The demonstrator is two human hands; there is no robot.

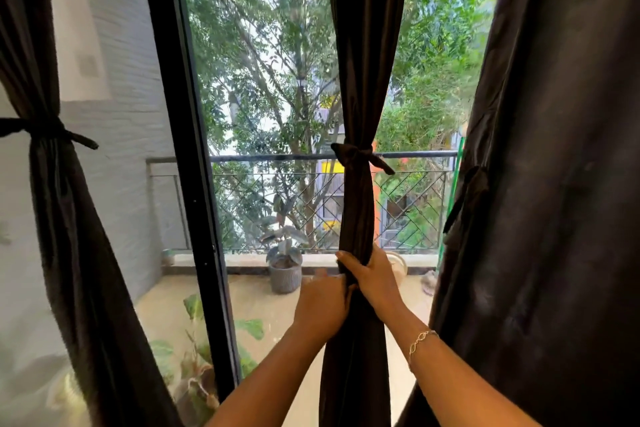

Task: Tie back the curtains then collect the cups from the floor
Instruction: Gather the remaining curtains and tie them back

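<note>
Three dark curtains hang at a glass balcony door. The middle curtain [363,80] is gathered and bound by a knotted tie [356,154]. My right hand [370,276] grips this gathered curtain below the knot. Just left of it, my left hand [320,302] holds the same curtain's edge. The left curtain [59,218] is also bound with a tie [48,130]. The right curtain [554,184] hangs loose, with a tie strip [465,198] dangling at its edge. No cups are in view.
A black door frame [194,184] stands between the left and middle curtains. Through the glass are a balcony railing [277,158], a potted plant [285,263] and leafy plants [197,357] at the lower left. Trees fill the background.
</note>
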